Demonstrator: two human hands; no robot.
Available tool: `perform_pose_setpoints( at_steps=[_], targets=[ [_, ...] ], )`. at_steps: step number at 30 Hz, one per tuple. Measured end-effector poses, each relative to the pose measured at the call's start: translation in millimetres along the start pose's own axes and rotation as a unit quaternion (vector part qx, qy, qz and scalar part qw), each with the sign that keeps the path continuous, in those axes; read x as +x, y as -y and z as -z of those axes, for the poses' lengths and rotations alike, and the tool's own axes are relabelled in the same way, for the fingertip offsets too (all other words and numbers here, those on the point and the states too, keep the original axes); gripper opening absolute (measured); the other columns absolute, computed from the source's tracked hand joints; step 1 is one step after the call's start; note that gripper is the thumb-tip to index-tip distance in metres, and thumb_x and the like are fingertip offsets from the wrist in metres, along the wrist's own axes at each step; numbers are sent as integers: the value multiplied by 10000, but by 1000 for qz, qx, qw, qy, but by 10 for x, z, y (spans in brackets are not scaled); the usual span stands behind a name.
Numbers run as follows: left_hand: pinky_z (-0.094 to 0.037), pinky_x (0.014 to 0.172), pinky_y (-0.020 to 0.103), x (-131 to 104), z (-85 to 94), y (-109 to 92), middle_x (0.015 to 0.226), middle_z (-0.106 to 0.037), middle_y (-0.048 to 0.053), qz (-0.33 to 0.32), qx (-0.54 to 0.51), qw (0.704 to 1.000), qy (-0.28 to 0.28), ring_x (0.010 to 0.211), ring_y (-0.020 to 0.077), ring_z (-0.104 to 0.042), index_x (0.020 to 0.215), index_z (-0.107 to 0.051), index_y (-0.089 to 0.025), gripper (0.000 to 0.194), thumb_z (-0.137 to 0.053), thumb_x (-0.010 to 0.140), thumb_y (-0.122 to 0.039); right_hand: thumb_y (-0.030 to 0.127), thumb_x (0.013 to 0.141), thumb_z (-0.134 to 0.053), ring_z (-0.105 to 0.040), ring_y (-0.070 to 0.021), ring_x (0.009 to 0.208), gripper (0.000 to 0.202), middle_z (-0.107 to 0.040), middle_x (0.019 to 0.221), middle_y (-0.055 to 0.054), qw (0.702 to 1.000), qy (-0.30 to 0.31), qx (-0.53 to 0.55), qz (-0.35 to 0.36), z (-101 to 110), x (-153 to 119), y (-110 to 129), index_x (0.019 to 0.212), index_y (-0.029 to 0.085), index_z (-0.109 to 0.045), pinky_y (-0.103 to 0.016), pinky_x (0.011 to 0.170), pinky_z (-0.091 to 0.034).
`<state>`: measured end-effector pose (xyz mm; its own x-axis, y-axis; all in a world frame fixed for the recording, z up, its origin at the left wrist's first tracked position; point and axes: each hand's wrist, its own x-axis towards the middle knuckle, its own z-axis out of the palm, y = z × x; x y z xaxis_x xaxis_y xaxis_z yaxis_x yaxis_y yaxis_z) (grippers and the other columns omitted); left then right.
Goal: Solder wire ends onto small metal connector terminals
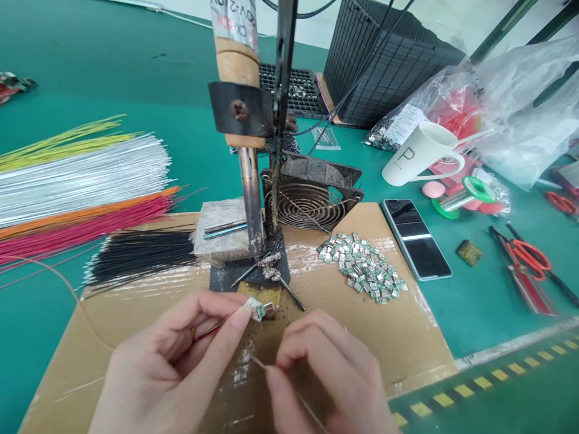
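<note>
Between its thumb and index finger, my left hand (172,364) pinches a small connector board (260,310), green with a metal plug end; a thin red wire runs back under the fingers. My right hand (332,374) grips a thin pale wire (313,413), whose tip pokes out to the left, just below the board and apart from it. Above both hands a soldering iron (249,181) is clamped in a stand, pointing down. Close to its tip are a lump of solder residue (270,266) and thin metal rods.
A pile of connector boards (364,268) lies on the cardboard (398,349), beside a phone (416,240). Bundled wires (81,181) spread at left. A fan (312,202) stands behind the iron. At right are a mug (418,155), a solder spool (464,196) and scissors (530,259).
</note>
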<state>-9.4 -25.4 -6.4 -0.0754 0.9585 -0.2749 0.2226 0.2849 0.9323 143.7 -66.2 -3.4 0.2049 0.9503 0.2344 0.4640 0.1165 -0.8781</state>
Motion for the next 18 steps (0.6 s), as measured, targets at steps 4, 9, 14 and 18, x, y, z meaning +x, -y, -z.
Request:
perform_pose_setpoints(
  at_steps=[4, 9, 14, 18],
  targets=[
    [-581, 574, 117, -3, -12, -20, 797, -774, 14, 3, -5, 1000, 20, 641, 149, -737, 851, -756, -237, 258, -817, 842, -488, 138, 850, -614, -614, -121, 647, 141, -649, 747, 42, 999, -33, 29, -4, -71, 7, 19, 758, 240, -587, -259, 592, -460],
    [-582, 606, 102, 8, -33, -44, 843, -782, 15, -6, -1, 999, -36, 638, 125, -720, 814, -739, -227, 286, -850, 794, -489, 58, 818, -618, -722, -120, 811, 186, -734, 922, 35, 995, -77, 67, -5, -5, 104, 12, 792, 239, -580, -251, 781, -567],
    [-527, 506, 70, 18, -50, -24, 859, -780, 15, 2, -18, 1000, -25, 591, 106, -697, 823, -714, -231, 316, -849, 805, -516, 51, 860, -643, -790, -163, 909, 214, -807, 1066, 18, 994, -73, 66, -37, -28, 100, 18, 836, 257, -593, -287, 875, -605],
    [-528, 530, 56, 32, -48, -26, 885, -787, 11, -17, -24, 999, -18, 623, 103, -715, 819, -713, -236, 298, -846, 821, -502, 44, 848, -629, -811, -170, 859, 215, -830, 1036, 7, 994, -96, 57, -17, -113, 95, 19, 831, 256, -605, -276, 816, -636]
  ],
)
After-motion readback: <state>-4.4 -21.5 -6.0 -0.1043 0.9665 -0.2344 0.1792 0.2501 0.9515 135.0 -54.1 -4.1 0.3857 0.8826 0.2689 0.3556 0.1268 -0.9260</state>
